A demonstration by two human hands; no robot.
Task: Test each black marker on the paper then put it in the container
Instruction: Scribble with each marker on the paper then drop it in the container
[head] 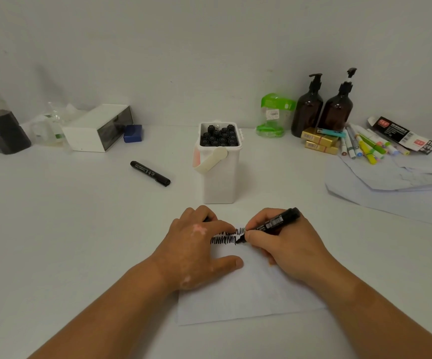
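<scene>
Broadly, the flat white table (54,229) carries everything, and nearest the person lies a thin white sheet of paper (248,294). It is limp and light and would likely slide or wrinkle unless pinned. The left hand (196,244) lies spread on it, fingers fairly straight, pressing it down. A small dark piece shows by its far fingers, perhaps a cap, though I cannot tell.

Just beyond the paper stands a tall white plastic container with a cream handle (220,182), already packed with upright black markers. Free slots look scarce, so dropping one in may need aiming.

The right hand (282,242) pinches a black plastic marker with a printed label (274,224) low on its barrel, tip on the paper at the end of a black zigzag scribble (222,239). The marker should be light, stiff and smooth, and is best held mid-barrel.

A second capped black marker (149,173) lies left of the container, well apart, with an open path to it.

Two brown pump bottles (308,110), loose crumpled sheets (391,182) and a heap of coloured pens (365,146) crowd the far right, out of the way.
</scene>
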